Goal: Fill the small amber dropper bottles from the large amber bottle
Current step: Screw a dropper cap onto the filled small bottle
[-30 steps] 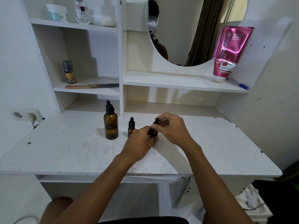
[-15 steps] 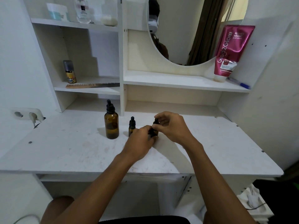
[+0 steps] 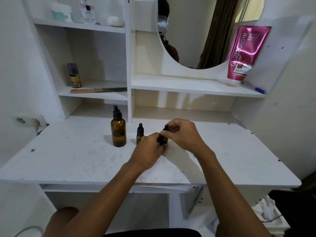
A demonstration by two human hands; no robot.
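Amber small dropper bottle [image 3: 163,140] stays gripped by both hands' fingers [image 3: 164,133] as before (nothing else moved).

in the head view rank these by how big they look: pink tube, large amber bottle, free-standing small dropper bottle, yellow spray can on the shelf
1. pink tube, clearly largest.
2. large amber bottle.
3. yellow spray can and small dropper bottle look about alike; the can sits farther back and the left hand hides the dropper's base, so no ranking between them.

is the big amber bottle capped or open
Capped. The big bottle stands upright on the desk with its black dropper cap on; neither hand touches it.
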